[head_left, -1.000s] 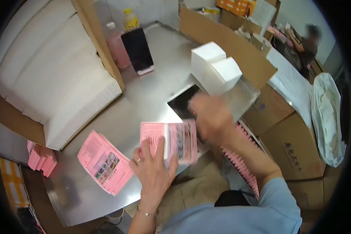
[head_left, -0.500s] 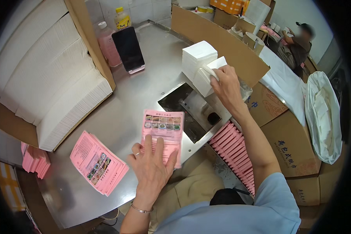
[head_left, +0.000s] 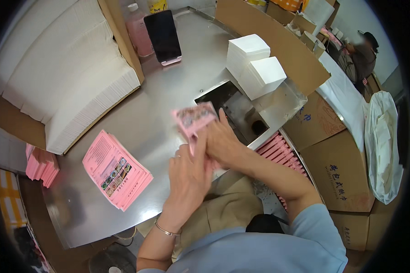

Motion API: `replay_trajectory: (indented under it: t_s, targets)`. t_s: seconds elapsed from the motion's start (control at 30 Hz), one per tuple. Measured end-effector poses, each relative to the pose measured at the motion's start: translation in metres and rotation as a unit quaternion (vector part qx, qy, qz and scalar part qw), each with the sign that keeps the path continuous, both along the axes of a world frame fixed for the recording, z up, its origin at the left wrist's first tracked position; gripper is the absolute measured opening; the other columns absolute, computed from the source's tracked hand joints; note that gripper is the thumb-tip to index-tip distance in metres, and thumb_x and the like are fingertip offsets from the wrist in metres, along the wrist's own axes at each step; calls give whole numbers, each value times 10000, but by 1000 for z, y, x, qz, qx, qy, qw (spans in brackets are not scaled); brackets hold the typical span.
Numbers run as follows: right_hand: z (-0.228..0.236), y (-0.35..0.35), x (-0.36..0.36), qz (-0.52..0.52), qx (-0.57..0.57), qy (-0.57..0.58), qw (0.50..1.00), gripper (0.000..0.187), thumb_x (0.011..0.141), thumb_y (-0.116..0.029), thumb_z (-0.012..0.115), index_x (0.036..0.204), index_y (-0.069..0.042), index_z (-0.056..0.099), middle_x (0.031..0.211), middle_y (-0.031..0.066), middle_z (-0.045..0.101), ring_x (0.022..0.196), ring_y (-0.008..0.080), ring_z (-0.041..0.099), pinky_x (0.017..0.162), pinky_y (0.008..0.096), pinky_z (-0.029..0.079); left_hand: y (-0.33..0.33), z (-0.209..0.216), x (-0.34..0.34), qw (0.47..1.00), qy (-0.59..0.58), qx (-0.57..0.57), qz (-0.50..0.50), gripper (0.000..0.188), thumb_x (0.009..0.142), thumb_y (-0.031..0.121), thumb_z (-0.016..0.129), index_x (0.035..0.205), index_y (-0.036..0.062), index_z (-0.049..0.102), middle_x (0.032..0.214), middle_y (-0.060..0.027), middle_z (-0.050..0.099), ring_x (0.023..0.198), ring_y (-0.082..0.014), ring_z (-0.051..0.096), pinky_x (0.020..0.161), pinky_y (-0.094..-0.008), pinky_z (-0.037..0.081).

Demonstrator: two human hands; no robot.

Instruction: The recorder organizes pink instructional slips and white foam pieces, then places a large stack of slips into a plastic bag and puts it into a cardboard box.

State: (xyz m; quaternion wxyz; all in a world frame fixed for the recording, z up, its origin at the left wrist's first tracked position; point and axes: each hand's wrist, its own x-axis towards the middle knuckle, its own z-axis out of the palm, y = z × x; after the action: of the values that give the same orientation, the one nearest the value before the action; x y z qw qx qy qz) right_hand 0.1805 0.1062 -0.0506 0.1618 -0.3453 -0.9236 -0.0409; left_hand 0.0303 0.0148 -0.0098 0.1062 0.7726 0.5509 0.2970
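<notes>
Pink printed wrapper (head_left: 193, 117), apparently bent

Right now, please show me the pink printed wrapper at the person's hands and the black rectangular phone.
Pink printed wrapper (head_left: 195, 118), head view: on its blurred upper face.
Black rectangular phone (head_left: 163, 37), head view: on its dark front, middle.

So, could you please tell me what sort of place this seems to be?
Probably a small packing workshop: pink packets lie stacked on a metal table, beside an open carton crammed with white paper, and brown boxes stand at the right.
</notes>
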Motion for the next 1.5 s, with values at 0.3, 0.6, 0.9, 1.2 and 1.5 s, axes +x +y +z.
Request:
replay_trajectory:
  t_s: [0.3,0.6,0.9,1.2,1.5]
  targets:
    - [28,27,60,-194,-205,-86,955,170,855,-161,642,882,-11,718,722,184,674,686,400,672,619,474,535,-21,-3,-77,986,-26,110,120,210,767,1,639,972,40,652,1048,-159,602,989,-359,564,885,-475,440]
    - [45,79,118,-269,197,143,932,139,887,-187,661,939,-66,707,883,122,587,887,285,559,725,436,436,-40,-1,-146,951,179,-46,247,162,857,36,601,1016,35,571,975,-141,568,958,-346,514,1002,-497,338]
    - [54,75,113,-214,192,172,942,310,792,-48,651,1100,-11,663,1113,153,624,1061,351,585,912,477,461,-4,-18,2,995,44,2,-88,328,729,-10,629,1055,11,599,1117,-202,554,1061,-388,530,994,-528,377]
    - [20,-35,29,-28,-18,58,998,401,742,-139,680,1127,-27,658,1123,215,608,1044,314,652,1103,623,311,13,-12,1,993,114,-21,-21,839,697,365,729,1395,-12,456,1483,-267,390,1325,-456,367,1073,-637,262]
    - [38,13,33,-152,192,155,957,204,721,-190,631,856,-38,644,833,116,570,871,277,555,839,468,423,-1,-16,-8,969,225,75,61,564,842,427,638,1270,71,548,1323,-196,513,1259,-436,437,1067,-579,310]
